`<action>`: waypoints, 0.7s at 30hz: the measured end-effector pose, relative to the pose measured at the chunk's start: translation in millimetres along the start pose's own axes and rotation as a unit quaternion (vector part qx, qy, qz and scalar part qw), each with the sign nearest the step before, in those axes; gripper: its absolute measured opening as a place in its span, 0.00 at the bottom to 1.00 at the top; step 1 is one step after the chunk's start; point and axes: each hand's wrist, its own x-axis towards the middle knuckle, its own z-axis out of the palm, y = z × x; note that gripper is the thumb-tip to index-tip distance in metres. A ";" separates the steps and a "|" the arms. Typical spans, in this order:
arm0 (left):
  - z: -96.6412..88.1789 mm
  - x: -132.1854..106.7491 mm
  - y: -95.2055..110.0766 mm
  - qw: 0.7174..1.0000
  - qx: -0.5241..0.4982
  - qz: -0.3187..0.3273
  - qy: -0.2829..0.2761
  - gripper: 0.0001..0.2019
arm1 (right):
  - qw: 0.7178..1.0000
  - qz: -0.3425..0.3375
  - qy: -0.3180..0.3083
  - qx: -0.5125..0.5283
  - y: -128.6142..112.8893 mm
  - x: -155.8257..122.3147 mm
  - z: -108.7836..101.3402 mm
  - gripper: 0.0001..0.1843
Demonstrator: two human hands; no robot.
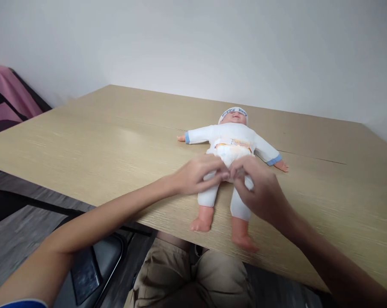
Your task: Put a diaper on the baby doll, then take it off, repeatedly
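A baby doll [231, 143] in a white suit, white cap and a diaper lies on its back on the wooden table [93, 149], feet at the near edge. My left hand [196, 174] and my right hand [260, 190] meet over the doll's crotch and upper legs. Both have fingers pinched together on the white cloth there. The doll's arms are spread out to either side.
A grey chair seat [93, 265] stands below the table's near edge at left. A pink and black cloth [7, 100] lies at far left. A white wall rises behind the table. My knees in tan trousers [193, 278] show under the edge.
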 end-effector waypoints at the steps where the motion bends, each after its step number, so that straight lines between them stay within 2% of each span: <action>1: 0.1 -5.5 5.7 0.998 0.030 0.015 -0.061 0.14 | 0.999 0.015 -0.043 0.008 -4.6 -13.7 -3.4 0.12; 2: 0.8 -10.1 8.8 0.992 0.065 0.020 -0.107 0.15 | 0.997 0.029 -0.076 0.009 -6.0 -26.0 -5.4 0.12; 4: 3.2 -16.0 8.1 0.981 0.122 0.002 -0.150 0.17 | 0.992 0.051 -0.112 -0.014 -0.8 -44.5 -6.3 0.11; 6: 5.4 -17.4 1.9 0.980 0.139 -0.043 -0.137 0.17 | 0.990 0.070 -0.113 -0.044 10.7 -53.1 -4.7 0.08; 9: 7.4 -12.7 -7.1 0.984 0.052 -0.147 -0.091 0.14 | 0.986 0.122 -0.101 -0.058 25.9 -51.1 -0.8 0.01; 12: 10.1 -4.8 -9.3 0.974 0.009 -0.221 -0.058 0.16 | 0.983 0.157 -0.071 -0.067 29.9 -43.9 3.8 0.05; 15: 14.2 0.7 -7.6 0.971 0.074 -0.223 -0.038 0.20 | 0.982 0.161 -0.046 -0.093 27.0 -42.0 9.0 0.08; 21: 20.5 -1.9 -9.8 0.976 0.111 -0.177 -0.055 0.21 | 0.981 0.135 -0.041 -0.132 22.1 -47.9 17.1 0.08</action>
